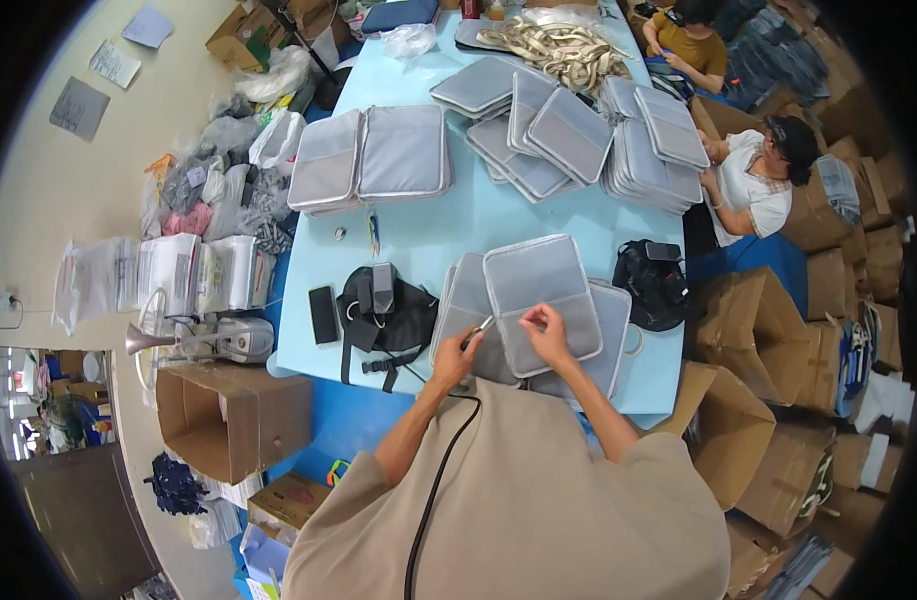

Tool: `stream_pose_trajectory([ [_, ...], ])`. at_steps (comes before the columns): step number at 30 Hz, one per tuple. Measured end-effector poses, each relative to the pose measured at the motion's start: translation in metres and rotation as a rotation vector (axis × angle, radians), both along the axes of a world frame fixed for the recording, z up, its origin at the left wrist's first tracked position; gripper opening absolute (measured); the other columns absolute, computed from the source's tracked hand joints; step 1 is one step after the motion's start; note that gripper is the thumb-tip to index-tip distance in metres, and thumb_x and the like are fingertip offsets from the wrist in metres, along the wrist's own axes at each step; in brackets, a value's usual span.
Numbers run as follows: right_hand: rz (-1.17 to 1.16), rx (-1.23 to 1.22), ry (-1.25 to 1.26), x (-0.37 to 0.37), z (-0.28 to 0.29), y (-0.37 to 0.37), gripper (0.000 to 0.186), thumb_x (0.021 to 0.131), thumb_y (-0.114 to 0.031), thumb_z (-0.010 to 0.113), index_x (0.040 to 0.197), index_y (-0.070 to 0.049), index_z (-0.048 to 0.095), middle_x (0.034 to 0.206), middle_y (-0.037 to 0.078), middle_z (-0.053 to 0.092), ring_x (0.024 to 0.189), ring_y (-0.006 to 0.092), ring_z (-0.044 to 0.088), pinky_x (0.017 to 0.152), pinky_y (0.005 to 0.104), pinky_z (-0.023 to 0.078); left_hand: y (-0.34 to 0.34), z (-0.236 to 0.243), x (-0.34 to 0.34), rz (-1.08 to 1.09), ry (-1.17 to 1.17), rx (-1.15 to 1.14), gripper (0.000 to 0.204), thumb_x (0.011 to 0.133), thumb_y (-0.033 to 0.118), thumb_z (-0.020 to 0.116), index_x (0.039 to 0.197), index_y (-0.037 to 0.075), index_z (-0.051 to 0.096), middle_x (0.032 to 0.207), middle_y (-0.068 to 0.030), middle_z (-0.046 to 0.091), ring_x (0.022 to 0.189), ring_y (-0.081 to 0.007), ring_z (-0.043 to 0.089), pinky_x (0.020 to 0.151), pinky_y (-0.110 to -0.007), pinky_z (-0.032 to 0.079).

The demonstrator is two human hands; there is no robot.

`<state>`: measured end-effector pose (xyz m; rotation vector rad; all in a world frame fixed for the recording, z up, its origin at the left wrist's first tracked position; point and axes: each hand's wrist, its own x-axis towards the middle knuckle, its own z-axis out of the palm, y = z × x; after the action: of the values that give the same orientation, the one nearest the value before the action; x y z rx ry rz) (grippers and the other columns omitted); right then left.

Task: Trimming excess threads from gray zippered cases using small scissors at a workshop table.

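My left hand (pixel 456 360) is closed around thread snips (pixel 485 325), whose pale metal tip points at the top grey case (pixel 539 270). This flat, rounded-corner case has a light piped edge and a seam across its middle. It lies tilted over more grey cases (pixel 469 300) at the table's near edge. Just above its lower half, my right hand (pixel 547 335) is pinched closed; whatever sits between its fingertips is too small to make out.
Stacked grey cases (pixel 404 150) stand farther back on the pale blue table (pixel 379 235). A black bag (pixel 394 325) and phone (pixel 323 315) lie left, another black bag (pixel 651 285) right. Two people sit along the right side. Cardboard boxes (pixel 234 420) flank the table.
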<state>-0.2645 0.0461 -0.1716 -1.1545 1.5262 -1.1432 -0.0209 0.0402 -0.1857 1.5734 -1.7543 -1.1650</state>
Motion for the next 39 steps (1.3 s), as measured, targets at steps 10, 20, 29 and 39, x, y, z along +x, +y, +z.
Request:
stream_pose_trajectory([
  [10,-0.587,0.083,0.663,-0.111,0.013,0.079,0.028,0.087,-0.012,0.078,0.109,-0.004,0.063,0.101,0.012,0.068,0.106,0.0333,0.059,0.100,0.0472,0.044,-0.084,-0.004,-0.044,0.435,0.584,0.418,0.046,0.106,0.051,0.062,0.104,0.004,0.063,0.062,0.0049,0.045,0.051,-0.0060,0.042,0.045,-0.028,0.031],
  [20,-0.351,0.206,0.566,-0.114,-0.022,0.078,0.033,0.078,-0.009,0.084,0.108,-0.003,0.073,0.104,0.016,0.072,0.100,0.0344,0.065,0.094,0.0463,0.049,-0.147,-0.040,-0.055,0.294,0.276,0.098,0.033,0.097,0.035,0.078,0.103,0.003,0.073,0.064,0.0085,0.048,0.053,-0.0056,0.040,0.047,-0.029,0.031],
  [29,-0.355,-0.044,0.784,-0.123,0.014,0.025,0.025,0.087,-0.002,0.073,0.112,-0.003,0.069,0.106,0.015,0.070,0.105,0.0354,0.063,0.093,0.0460,0.050,-0.043,0.050,0.005,0.338,0.581,0.527,0.026,0.097,0.031,0.080,0.084,0.013,0.065,0.060,0.0101,0.044,0.047,-0.0032,0.037,0.044,-0.025,0.027],
  [39,0.225,-0.459,0.357,0.049,0.139,0.004,0.029,0.085,-0.001,0.078,0.113,-0.004,0.070,0.110,0.011,0.074,0.110,0.0312,0.068,0.093,0.0415,0.056,0.027,0.111,-0.005,0.417,0.730,0.536,0.018,0.099,0.026,0.079,0.099,0.009,0.073,0.065,0.0123,0.044,0.052,-0.0008,0.034,0.048,-0.024,0.023],
])
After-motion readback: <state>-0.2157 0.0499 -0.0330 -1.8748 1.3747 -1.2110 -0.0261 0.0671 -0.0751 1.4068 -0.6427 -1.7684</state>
